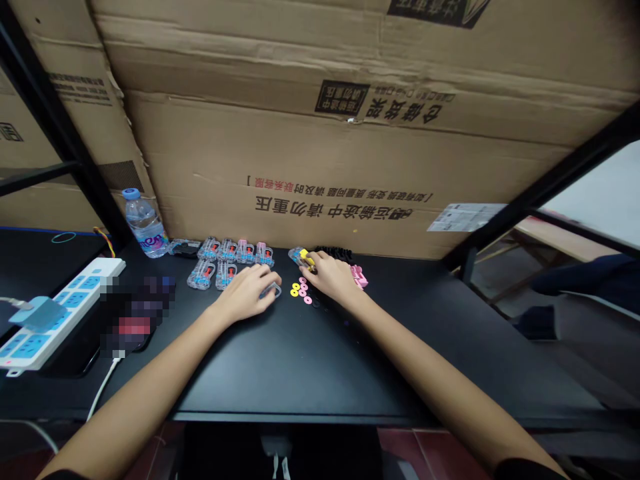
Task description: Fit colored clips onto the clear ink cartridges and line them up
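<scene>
My left hand (249,292) is bent over a small clear plastic piece (273,289) at the right end of the rows of clear parts; its fingers curl round that piece. Farther right, my right hand (327,272) reaches to a yellow piece (305,255) beside a clear blue part, fingers bent down on it. Between the hands lie yellow rings (295,289) and pink rings (303,293). Several clear parts with blue and red inside (201,274) stand in two rows left of my left hand. Pink pieces (359,277) and a row of black pieces (334,253) sit beyond my right hand.
A water bottle (146,223) stands at the back left. At the left are a white power strip (63,313) with a blue plug and a blurred phone with a white cable (103,387). Cardboard (320,153) walls the back of the black table (280,373).
</scene>
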Demonstrator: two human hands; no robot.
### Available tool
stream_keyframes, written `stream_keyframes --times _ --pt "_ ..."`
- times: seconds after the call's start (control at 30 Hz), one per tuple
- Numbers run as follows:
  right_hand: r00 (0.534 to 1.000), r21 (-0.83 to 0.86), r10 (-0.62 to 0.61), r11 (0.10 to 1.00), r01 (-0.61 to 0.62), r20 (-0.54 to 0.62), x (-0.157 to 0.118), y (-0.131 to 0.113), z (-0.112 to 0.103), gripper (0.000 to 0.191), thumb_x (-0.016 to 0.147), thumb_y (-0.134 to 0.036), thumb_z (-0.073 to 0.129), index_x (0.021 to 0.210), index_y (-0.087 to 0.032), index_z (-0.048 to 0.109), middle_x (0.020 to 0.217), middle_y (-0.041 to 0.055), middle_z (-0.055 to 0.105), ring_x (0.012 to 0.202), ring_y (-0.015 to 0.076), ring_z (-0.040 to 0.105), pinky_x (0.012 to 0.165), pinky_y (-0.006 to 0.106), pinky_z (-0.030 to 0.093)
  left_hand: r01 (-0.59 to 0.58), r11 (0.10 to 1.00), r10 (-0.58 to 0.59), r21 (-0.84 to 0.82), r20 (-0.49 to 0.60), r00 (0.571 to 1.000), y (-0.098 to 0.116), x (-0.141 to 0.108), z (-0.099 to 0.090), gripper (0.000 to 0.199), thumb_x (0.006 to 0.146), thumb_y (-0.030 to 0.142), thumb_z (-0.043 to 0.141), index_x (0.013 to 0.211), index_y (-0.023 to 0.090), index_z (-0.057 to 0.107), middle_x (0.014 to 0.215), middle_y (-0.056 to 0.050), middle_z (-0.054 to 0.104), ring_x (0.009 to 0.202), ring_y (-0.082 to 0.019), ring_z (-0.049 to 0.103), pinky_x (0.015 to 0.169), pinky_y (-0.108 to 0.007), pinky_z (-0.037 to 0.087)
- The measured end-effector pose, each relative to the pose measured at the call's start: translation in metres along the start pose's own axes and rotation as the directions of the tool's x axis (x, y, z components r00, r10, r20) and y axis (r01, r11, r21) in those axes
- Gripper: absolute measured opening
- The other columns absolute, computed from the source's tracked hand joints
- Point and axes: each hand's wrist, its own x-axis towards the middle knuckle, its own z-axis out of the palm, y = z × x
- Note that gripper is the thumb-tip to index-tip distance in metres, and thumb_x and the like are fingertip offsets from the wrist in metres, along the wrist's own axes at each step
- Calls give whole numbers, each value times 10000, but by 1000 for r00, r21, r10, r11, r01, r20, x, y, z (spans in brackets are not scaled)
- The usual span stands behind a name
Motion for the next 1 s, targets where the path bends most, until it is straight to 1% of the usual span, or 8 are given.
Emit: stream_keyframes --times 0.1,0.23,0.37,0.47,0.57,0.67,0.83,1.0 --pt "1000 -5 28 1000 -28 3 10 0 7 467 1040 -499 551 1364 -168 610 1197 164 744 1016 299 748 797 324 504 -27 1000 27 13 29 999 1 -1 1 169 997 253 544 1020 234 710 992 -52 668 818 -203 674 737 -314 543" --pt "999 12 24 1000 -24 -29 13 6 10 439 988 -458 617 1337 -192 640 1207 149 726 985 300 747 746 324 495 105 993 -103 54 -51 993 -7 -2 -2 151 979 251 565 988 219 712 1005 -70 676 782 -209 693 705 -318 563" --pt "987 116 32 993 -14 -156 -6 11 -1 474 962 -506 646 1363 -254 658 1225 104 723 955 283 745 721 318 510 244 957 -239 155 -53 970 -19 -2 -10 185 989 270 566 979 183 729 1025 -102 681 777 -230 702 717 -342 568" --pt "973 235 -23 969 79 -232 -29 5 -14 455 965 -501 640 1350 -262 674 1251 97 727 994 279 744 721 317 537 289 945 -281 153 -70 957 -19 -2 -17 228 1007 274 544 1084 182 737 1045 -110 688 833 -244 706 762 -354 571" --pt "961 338 -97 923 184 -260 -51 -6 -20 408 955 -462 650 1282 -227 714 1244 116 740 990 275 750 779 333 574 157 985 -149 64 -115 982 -9 -1 -17 347 1021 298 557 1344 223 661 1226 -116 688 1076 -277 689 956 -404 558" --pt "952 402 -175 876 266 -250 -66 -14 -17 373 954 -405 639 1276 -234 723 1202 107 756 987 268 757 794 338 598 -61 998 59 -22 -81 995 4 -1 -9 417 1011 321 616 1425 270 612 1445 -119 620 1283 -307 609 1084 -458 496" --pt "921 446 -306 808 385 -241 -78 -15 -6 382 988 -402 627 1330 -249 698 1237 105 745 999 254 771 773 334 621 -191 981 191 -30 -19 981 14 -3 3 289 1050 312 601 1325 239 648 1277 -105 722 1150 -277 667 942 -422 523" --pt "880 462 -375 750 473 -291 -77 -2 3 365 1057 -434 599 1340 -214 672 1225 125 759 942 228 785 769 317 619 -180 981 178 -76 -35 983 15 -4 2 278 1049 343 617 1299 225 647 1172 -93 767 1022 -242 713 880 -386 538"
